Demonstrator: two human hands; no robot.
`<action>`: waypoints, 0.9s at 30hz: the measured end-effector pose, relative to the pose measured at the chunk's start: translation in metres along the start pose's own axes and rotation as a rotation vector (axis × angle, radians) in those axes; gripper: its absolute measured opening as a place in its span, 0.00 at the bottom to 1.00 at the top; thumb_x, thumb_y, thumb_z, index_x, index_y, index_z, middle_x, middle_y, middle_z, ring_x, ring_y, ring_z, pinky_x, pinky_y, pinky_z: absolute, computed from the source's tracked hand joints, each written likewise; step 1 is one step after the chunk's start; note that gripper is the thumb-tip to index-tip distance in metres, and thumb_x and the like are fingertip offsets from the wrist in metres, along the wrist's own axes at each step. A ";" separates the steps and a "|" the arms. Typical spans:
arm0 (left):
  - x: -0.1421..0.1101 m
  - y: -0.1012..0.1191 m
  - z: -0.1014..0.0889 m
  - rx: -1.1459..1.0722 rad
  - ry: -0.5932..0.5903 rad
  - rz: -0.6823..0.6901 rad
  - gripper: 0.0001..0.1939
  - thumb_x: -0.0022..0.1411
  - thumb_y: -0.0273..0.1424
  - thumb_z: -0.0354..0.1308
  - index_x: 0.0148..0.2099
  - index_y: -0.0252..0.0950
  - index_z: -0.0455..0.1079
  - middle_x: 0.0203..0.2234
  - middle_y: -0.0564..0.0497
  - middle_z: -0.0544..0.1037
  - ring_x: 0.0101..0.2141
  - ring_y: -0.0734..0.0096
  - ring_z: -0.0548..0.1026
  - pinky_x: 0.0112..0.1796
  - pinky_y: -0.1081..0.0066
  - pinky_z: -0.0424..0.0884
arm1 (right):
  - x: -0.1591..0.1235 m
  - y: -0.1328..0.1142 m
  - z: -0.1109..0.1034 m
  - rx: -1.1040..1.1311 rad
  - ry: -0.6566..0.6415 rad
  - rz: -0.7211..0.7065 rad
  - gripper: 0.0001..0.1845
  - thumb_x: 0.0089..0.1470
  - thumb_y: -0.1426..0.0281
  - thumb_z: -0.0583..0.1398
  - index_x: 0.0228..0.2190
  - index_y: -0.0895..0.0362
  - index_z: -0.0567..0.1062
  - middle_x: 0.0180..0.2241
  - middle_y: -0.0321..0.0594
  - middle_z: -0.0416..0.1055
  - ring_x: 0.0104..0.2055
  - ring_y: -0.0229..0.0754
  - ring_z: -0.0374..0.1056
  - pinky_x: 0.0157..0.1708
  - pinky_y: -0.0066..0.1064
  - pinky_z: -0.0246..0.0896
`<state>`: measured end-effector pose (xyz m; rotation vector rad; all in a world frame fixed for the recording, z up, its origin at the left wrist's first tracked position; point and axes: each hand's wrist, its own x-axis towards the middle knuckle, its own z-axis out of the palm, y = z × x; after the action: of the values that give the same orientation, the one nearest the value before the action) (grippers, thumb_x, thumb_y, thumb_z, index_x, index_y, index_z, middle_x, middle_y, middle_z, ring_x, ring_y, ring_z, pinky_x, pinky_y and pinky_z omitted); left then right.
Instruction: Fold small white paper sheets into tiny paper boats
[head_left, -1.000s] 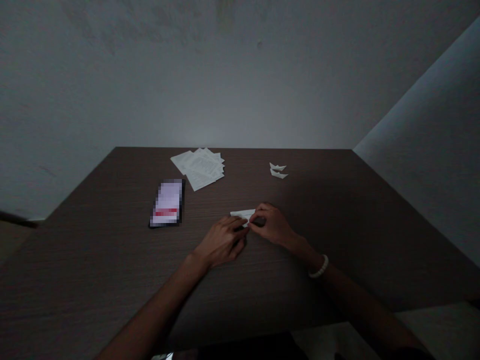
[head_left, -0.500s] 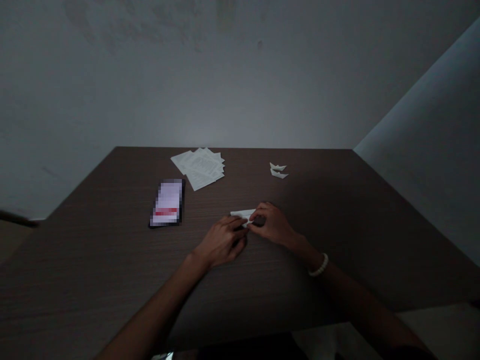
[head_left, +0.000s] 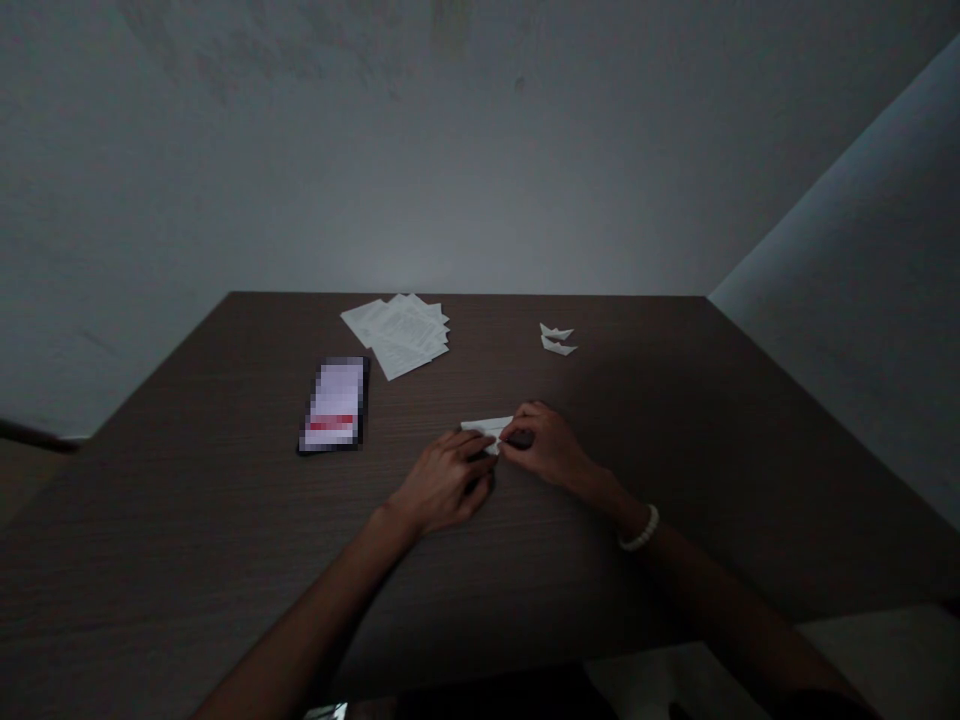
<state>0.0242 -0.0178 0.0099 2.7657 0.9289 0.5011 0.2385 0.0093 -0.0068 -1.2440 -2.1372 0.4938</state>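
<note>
A small folded piece of white paper [head_left: 484,425] lies on the table between my hands, partly covered by my fingers. My left hand [head_left: 450,478] rests over its near left part, with fingertips pressing on it. From the right, my right hand [head_left: 546,445] pinches the paper's right part between thumb and fingers. A pale beaded bracelet [head_left: 641,530] circles my right wrist. Beyond my right hand stand two small folded paper boats [head_left: 557,340], one just in front of the other.
The dark wooden table [head_left: 225,560] reaches back to a grey wall [head_left: 480,150]. Several printed white sheets [head_left: 405,335] lie fanned out at the back, left of centre. A phone [head_left: 334,405] with its screen lit and blurred lies left of my hands.
Almost nothing differs. My right fingertips have shifted very slightly on the paper, while my left hand stays in place.
</note>
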 end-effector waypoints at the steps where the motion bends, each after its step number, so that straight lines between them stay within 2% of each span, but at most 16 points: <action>1: 0.000 0.000 0.000 0.001 0.002 -0.001 0.14 0.65 0.31 0.51 0.48 0.37 0.74 0.53 0.44 0.74 0.53 0.55 0.70 0.53 0.54 0.66 | 0.000 0.000 0.000 0.004 0.004 -0.004 0.04 0.47 0.75 0.66 0.28 0.53 0.79 0.31 0.37 0.71 0.36 0.40 0.66 0.39 0.32 0.60; 9: -0.001 -0.001 0.003 0.009 -0.002 0.001 0.14 0.65 0.31 0.50 0.48 0.36 0.74 0.53 0.44 0.73 0.54 0.56 0.69 0.53 0.54 0.65 | 0.000 0.005 -0.002 0.014 0.053 -0.008 0.02 0.48 0.74 0.66 0.27 0.56 0.79 0.29 0.38 0.70 0.34 0.39 0.66 0.36 0.30 0.59; 17: -0.002 0.000 0.003 0.014 0.011 0.000 0.14 0.64 0.31 0.51 0.47 0.36 0.75 0.53 0.44 0.73 0.53 0.55 0.70 0.52 0.53 0.65 | 0.002 0.007 -0.004 0.045 0.102 0.075 0.03 0.47 0.76 0.65 0.25 0.56 0.78 0.27 0.35 0.67 0.28 0.35 0.64 0.30 0.27 0.59; 27: -0.002 0.000 0.002 0.019 0.007 -0.005 0.14 0.65 0.31 0.50 0.48 0.36 0.74 0.53 0.44 0.73 0.53 0.56 0.70 0.53 0.54 0.65 | 0.001 0.009 -0.003 0.006 0.154 0.086 0.04 0.48 0.76 0.64 0.25 0.56 0.79 0.28 0.37 0.69 0.28 0.35 0.65 0.28 0.26 0.59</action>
<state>0.0236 -0.0193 0.0076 2.7796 0.9470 0.5036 0.2458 0.0149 -0.0101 -1.3313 -1.9596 0.4259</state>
